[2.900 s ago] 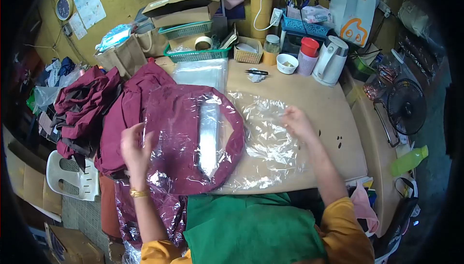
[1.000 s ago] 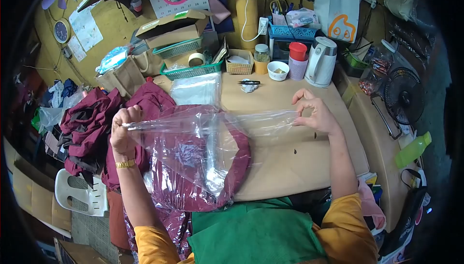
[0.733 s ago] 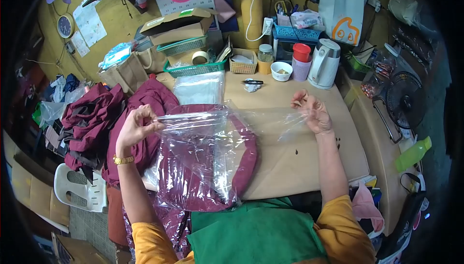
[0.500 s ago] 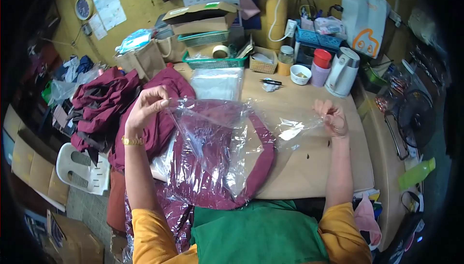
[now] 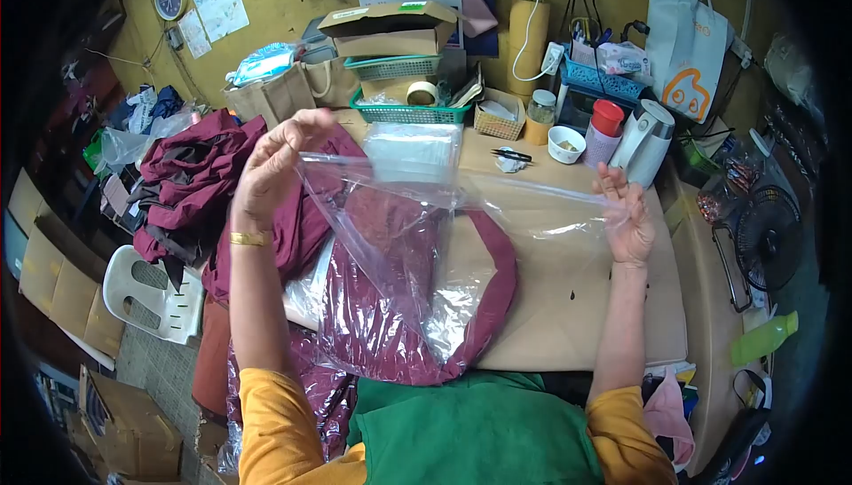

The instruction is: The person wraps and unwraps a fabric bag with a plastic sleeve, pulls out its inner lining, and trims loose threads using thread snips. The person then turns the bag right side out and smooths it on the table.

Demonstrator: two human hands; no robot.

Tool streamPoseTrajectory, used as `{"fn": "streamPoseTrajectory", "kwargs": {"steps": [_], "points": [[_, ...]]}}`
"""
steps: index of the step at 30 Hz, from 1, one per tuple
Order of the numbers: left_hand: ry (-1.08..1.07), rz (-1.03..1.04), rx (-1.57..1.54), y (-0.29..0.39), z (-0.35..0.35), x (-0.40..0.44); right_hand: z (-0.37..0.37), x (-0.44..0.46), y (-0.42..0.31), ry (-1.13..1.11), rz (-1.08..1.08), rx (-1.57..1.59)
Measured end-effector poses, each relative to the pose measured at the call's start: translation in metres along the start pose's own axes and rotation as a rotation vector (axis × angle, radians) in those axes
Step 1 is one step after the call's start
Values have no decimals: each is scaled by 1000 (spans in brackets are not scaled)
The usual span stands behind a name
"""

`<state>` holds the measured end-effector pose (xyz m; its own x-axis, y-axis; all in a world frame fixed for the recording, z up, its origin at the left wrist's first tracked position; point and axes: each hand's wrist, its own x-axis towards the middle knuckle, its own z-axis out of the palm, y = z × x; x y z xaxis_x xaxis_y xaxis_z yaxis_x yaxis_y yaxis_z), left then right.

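Observation:
A clear plastic bag (image 5: 546, 219) is stretched across the table, its top edge pulled taut between my hands. My left hand (image 5: 277, 170) is pinched at the left end of that edge. At the other end, my right hand (image 5: 630, 223) grips the right corner, its upper fingers partly raised. Folded maroon fabric (image 5: 382, 316) lies inside the bag, with a curved band of it along the right and bottom. Beneath the bag is the tan tabletop (image 5: 568, 325). A stack of clear bags (image 5: 413, 148) lies beyond the stretched edge.
Maroon garments (image 5: 200, 174) are heaped at the left, above a white plastic stool (image 5: 151, 294). Along the back stand green baskets (image 5: 413, 112), a white bowl (image 5: 565, 143), a red-lidded cup (image 5: 606, 121) and an electric kettle (image 5: 646, 143). A black fan (image 5: 768, 232) is at the right.
The bag's upper edge has been raised and pulled straighter, with both hands slightly further apart. My left hand has risen; my right has moved a little right. The head view has shifted slightly.

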<state>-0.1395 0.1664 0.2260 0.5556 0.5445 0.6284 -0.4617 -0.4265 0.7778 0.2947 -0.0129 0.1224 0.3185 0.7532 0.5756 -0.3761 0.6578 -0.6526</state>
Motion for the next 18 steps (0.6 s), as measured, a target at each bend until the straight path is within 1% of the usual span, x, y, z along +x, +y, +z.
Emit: {"fn": "streamPoseTrajectory", "kwargs": {"steps": [1,2,3,4,5,6,7,8,9,10,11,12,13,14,15,17,18], "points": [[79,45,-197,-7,22,2,1,0,5,66,-14,63],[34,26,-408,-17,30,3,2,-1,10,132,-32,126],[-35,29,-574,-27,37,9,-9,1,23,-26,34,336],[13,-44,-593,-33,48,7,-20,3,30,-189,96,543],[61,-118,-613,-37,66,1,-3,1,29,-73,98,287],[77,-170,-389,-37,93,-2,28,-3,30,45,102,32],[89,-212,-163,-37,121,-4,54,-7,34,32,82,-127],[27,-276,-122,-49,138,-6,80,-13,37,21,59,-287],[-37,-342,-83,-60,152,-9,103,-22,34,-31,106,-498],[-45,-364,-11,-65,166,-11,122,-30,30,-79,158,-709],[-52,-385,61,-69,177,-12,137,-32,32,-108,69,-720],[-65,-386,55,-75,183,-14,146,-33,34,-139,-19,-730],[-31,-344,-24,-83,187,-17,147,-35,40,-130,-19,-736],[7,-301,-101,-87,189,-18,143,-37,50,-100,-15,-647],[4,-302,-104,-88,188,-18,138,-38,59,-74,-10,-556],[-112,-324,239,-86,183,-18,129,-40,61,-94,15,-544],[-139,-258,311,-79,184,-21,128,-39,55,-62,77,-522]]}}
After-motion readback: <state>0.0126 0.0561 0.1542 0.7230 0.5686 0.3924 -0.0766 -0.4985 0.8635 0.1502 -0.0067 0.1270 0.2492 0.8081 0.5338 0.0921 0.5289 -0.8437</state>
